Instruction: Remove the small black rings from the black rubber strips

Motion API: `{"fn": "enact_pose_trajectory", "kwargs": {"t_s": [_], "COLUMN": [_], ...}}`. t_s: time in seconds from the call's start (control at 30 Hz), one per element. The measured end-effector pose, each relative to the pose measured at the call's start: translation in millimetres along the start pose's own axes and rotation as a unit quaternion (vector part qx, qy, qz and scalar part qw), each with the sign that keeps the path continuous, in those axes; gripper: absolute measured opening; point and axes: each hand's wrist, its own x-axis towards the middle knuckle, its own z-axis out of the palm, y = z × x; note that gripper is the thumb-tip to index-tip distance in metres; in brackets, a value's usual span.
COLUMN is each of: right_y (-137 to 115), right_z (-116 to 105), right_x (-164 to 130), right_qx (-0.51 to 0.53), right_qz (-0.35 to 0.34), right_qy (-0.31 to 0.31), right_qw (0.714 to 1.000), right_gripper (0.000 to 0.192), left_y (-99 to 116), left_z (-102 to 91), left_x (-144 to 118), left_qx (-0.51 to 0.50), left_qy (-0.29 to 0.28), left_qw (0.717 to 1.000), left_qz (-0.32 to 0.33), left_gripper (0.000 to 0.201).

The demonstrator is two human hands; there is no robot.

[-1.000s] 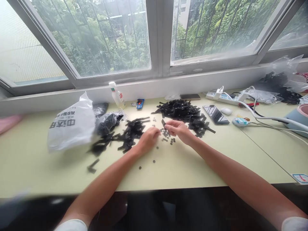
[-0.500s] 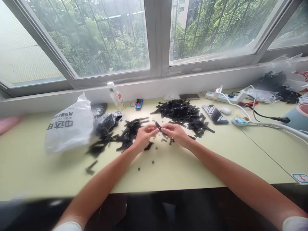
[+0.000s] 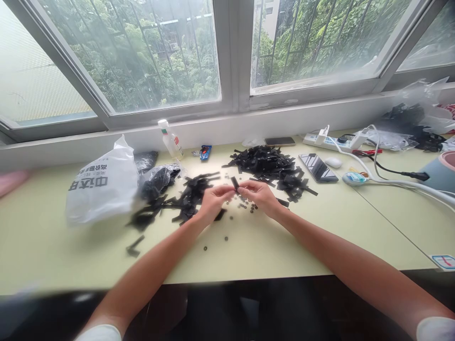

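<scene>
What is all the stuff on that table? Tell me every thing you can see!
black strip: one, black, pinched between both hands
small round pieces: many, dark, scattered on the table under the hands
right strip pile: one heap, black, behind the hands
left strip pile: one heap, black, left of the hands
plastic bag: one, white with dark print, far left
bottle: one, clear with white cap, by the window ledge
phones: two, dark, lying right of the big pile
power strip: one, white, back right, with cables
table: one, pale yellow-green
left hand: one, holding the strip
right hand: one, holding the strip
</scene>
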Motion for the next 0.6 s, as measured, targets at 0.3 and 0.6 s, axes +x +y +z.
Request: {"fn": "enact_pose_trajectory", "kwargs": {"t_s": [0.3,0.6], "right_y": [0.3,2.9], "right_z": [2.1,1.1], "right_x": [-0.3,-1.5], "right_qx": [-0.007,-0.091], "right_qz": [0.009,-0.013], "right_qy": [-0.003,0.024], "right_qw": [1.0,0.995], "right_gripper": [0.032,0.026], "left_y": [1.9,1.1], "left_z": [7.0,6.9], "left_x": [-5.0,-5.5], "left_qx": [-0.022,-0.011], "left_qy": [-0.001,0.002], "left_qw": [1.0,1.0], "left_qz": [0.015,0.008], "left_gripper": [0.031,0.028]}}
